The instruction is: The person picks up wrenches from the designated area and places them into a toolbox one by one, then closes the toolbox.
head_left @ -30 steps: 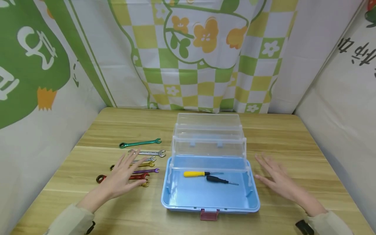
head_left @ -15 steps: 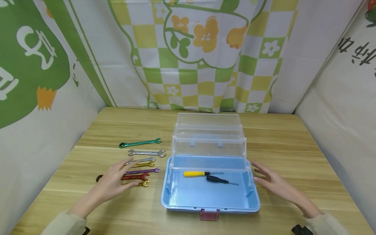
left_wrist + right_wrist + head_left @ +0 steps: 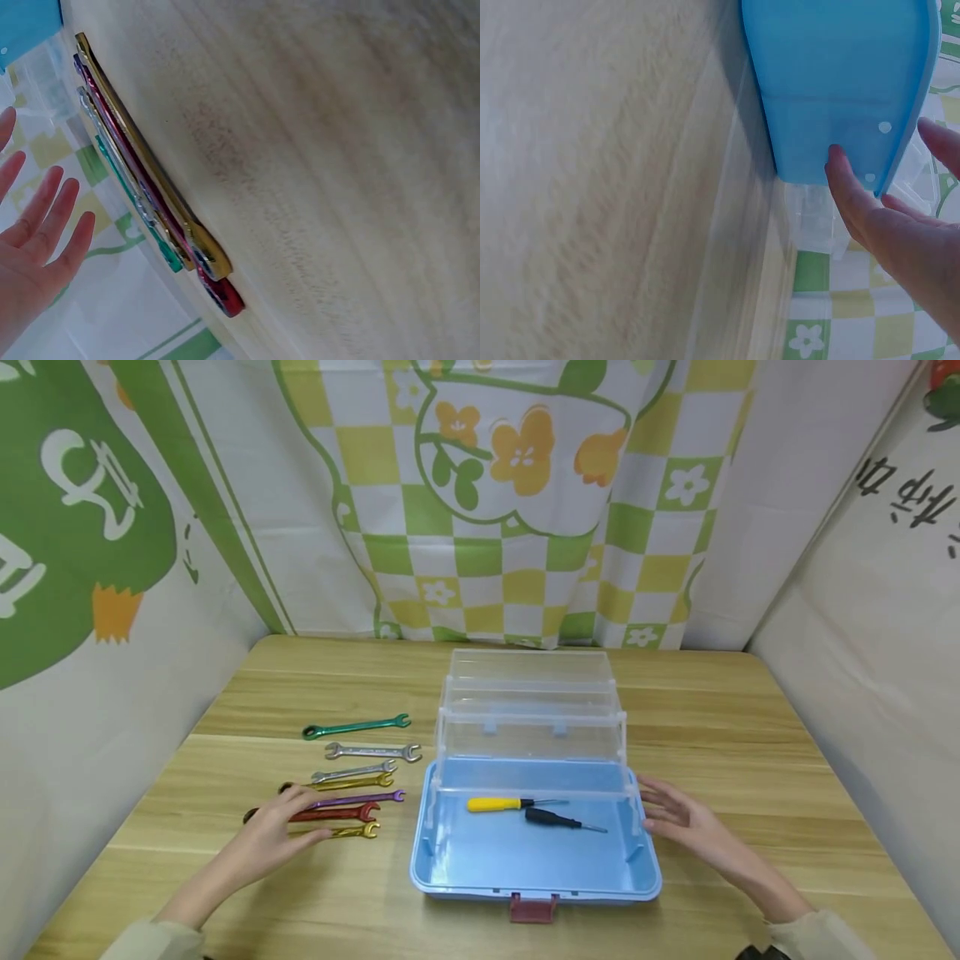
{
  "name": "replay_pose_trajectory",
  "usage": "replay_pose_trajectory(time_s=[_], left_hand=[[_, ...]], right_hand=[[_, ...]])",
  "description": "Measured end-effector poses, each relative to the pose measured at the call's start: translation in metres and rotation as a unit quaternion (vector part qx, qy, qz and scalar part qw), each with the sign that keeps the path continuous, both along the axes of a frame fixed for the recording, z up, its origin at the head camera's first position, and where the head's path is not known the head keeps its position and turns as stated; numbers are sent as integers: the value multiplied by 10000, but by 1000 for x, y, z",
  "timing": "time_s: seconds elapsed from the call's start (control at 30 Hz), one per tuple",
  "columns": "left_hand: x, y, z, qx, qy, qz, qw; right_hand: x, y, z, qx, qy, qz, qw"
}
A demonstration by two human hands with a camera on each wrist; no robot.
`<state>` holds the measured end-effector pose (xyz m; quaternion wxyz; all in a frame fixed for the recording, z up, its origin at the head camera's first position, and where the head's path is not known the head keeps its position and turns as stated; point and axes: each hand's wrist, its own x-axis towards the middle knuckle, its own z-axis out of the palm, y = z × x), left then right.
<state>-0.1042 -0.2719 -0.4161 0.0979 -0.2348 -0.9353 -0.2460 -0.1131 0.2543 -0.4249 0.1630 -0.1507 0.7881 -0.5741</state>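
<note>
My left hand hovers over the near end of a row of wrenches, fingers spread and relaxed, gripping nothing. Below it lie a red wrench, a purple wrench and a gold wrench, partly hidden by the hand. In the left wrist view the fingers stand apart from the wrenches. My right hand is at the right wall of a light blue toolbox, fingertips near or touching it; contact is unclear. A yellow-handled screwdriver and a black-handled screwdriver lie inside the box.
The toolbox's clear tiered trays stand raised at its back, and a dark red latch hangs in front. Farther back lie a green wrench and a silver wrench. Patterned curtains enclose the wooden table.
My left hand has drawn back toward the lower left, uncovering more of the wrenches. My right hand has moved inward to the toolbox's right side. The tools and box stay put.
</note>
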Motion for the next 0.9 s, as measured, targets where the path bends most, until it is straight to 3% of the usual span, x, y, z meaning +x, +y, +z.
replay_pose_trajectory(time_s=[0.17, 0.37, 0.47, 0.67, 0.9], left_hand=[[0, -5, -3, 38, -250, -17, 9997], [-2, -10, -6, 118, -1102, 1, 9938], [-4, -12, -9, 92, -1357, -32, 9907], [-7, -13, -15, -85, -1372, -49, 9905], [-9, -9, -20, -273, -1050, -55, 9941]], right_hand=[[1, 0, -3, -300, -231, 0, 9993], [1, -1, -6, -494, -504, -110, 9974], [0, -1, -6, -593, -632, -86, 9962], [0, 0, -6, -718, -690, -31, 9950], [0, 2, -8, -749, -674, 16, 9949]])
